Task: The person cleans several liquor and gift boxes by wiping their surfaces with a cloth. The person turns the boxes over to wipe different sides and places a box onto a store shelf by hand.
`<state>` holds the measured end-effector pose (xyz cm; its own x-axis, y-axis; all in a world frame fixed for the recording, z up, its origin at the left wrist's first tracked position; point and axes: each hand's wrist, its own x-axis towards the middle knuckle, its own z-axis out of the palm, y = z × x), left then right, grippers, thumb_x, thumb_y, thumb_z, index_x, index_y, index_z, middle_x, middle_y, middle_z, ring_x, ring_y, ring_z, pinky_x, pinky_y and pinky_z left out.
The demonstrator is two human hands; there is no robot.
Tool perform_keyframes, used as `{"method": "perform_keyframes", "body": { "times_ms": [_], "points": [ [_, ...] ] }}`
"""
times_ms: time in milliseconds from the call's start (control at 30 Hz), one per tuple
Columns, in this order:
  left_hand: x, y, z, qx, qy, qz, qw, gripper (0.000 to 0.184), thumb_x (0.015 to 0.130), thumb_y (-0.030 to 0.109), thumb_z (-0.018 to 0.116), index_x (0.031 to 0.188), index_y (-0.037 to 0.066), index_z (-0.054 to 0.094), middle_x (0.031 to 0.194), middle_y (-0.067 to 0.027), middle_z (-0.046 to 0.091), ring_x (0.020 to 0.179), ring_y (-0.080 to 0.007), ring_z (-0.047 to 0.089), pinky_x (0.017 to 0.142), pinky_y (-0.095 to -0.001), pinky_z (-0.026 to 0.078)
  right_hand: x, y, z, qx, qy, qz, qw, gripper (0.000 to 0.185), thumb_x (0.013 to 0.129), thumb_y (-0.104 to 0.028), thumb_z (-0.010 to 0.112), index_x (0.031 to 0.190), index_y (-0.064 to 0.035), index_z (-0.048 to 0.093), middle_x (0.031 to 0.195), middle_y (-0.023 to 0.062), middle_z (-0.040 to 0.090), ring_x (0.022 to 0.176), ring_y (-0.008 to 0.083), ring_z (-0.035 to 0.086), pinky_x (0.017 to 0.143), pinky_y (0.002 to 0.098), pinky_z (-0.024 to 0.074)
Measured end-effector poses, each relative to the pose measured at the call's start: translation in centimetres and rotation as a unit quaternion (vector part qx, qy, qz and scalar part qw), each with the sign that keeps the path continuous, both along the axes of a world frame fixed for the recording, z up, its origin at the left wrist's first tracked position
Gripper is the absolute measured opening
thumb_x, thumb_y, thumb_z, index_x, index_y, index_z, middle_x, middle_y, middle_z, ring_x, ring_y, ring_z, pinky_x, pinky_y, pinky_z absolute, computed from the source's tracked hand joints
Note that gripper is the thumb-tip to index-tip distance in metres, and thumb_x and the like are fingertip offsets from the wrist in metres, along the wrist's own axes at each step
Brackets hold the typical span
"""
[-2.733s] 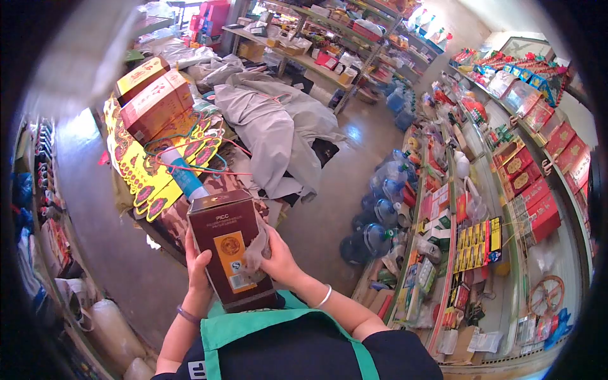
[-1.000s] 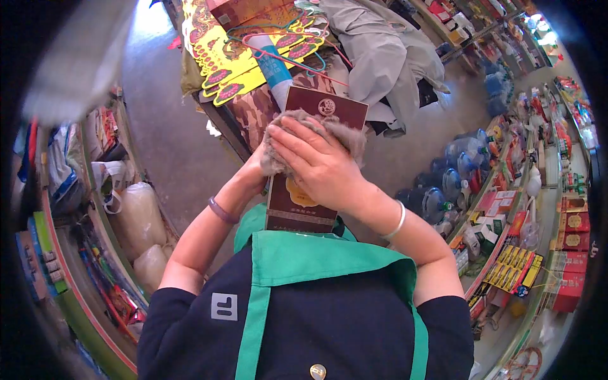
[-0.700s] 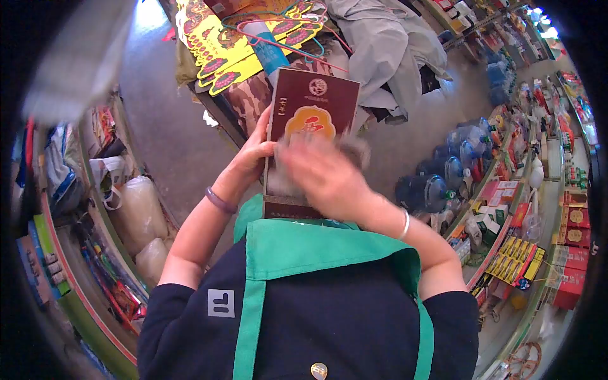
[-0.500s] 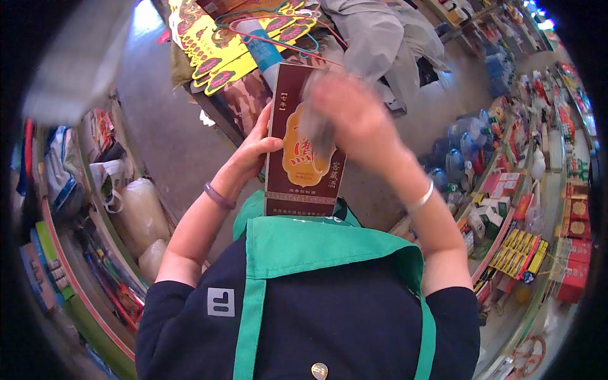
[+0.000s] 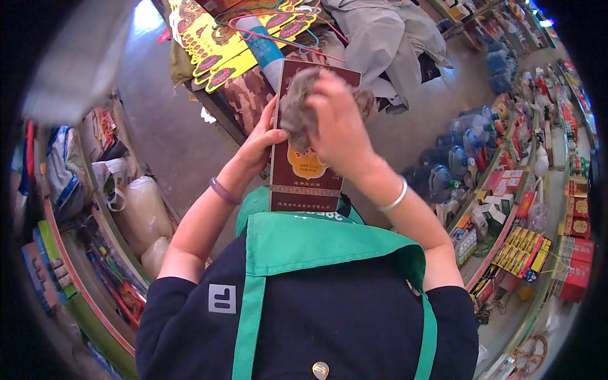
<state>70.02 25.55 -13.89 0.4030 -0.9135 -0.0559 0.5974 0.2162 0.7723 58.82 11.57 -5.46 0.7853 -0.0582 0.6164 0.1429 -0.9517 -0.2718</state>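
Note:
A tall dark-red liquor box [image 5: 304,197] with a yellow label stands upright in front of my chest. My left hand [image 5: 258,142] grips its left side, thumb on the front face and fingers behind the edge. Against the upper front of the box, my right hand [image 5: 339,120] presses a crumpled grey-brown cloth [image 5: 299,109]. The cloth covers the upper part of the label, and its loose end shows past the box's right edge.
Ahead is a stand with yellow printed cards [image 5: 218,50], clothes hangers [image 5: 278,35] and a grey garment [image 5: 370,38]. Shelves of goods run along both sides. Large blue water bottles [image 5: 443,174] stand at the right.
My right hand has moved slightly down and left with the cloth, from the label's right side across its upper part. My left hand keeps its hold on the box.

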Motion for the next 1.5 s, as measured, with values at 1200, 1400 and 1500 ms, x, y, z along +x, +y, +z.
{"method": "perform_keyframes", "body": {
  "times_ms": [1200,1400,1500],
  "points": [
    [0.0,0.9,-1.2,0.023,0.208,-0.014,0.978,0.05,0.094,0.035,0.049,0.133,0.006,0.043,0.124,-0.0137,0.057,0.109,-0.0234,0.059,0.095,-0.0366,0.05,-2.5,5.6,-1.3,-0.09,0.085,0.008,0.992,0.044,0.068,-0.01,0.062,0.112,-0.0148,0.064,0.122,0.0034,0.055,0.12,0.0224,0.048,0.1,0.0423,0.0351],
    [-0.4,0.1,-0.6,-0.023,0.057,0.03,0.998,0.07,0.082,0.032,0.065,0.14,0.009,0.033,0.131,-0.011,0.051,0.118,-0.0217,0.053,0.098,-0.0372,0.046,-5.7,5.7,-3.5,-0.105,0.162,0.292,0.937,0.031,0.073,-0.02,0.059,0.103,-0.0158,0.065,0.126,-0.0008,0.054,0.12,0.0179,0.049,0.101,0.0391,0.0398],
    [-0.1,0.7,-1.9,0.01,0.082,0.047,0.995,0.071,0.08,0.033,0.067,0.138,0.009,0.034,0.13,-0.0104,0.051,0.118,-0.022,0.052,0.099,-0.0378,0.046,-7.5,2.7,-2.7,-0.046,0.21,0.341,0.915,0.029,0.072,-0.017,0.059,0.101,-0.0141,0.065,0.125,0.001,0.055,0.119,0.0191,0.05,0.099,0.04,0.0413]
  ]
}}
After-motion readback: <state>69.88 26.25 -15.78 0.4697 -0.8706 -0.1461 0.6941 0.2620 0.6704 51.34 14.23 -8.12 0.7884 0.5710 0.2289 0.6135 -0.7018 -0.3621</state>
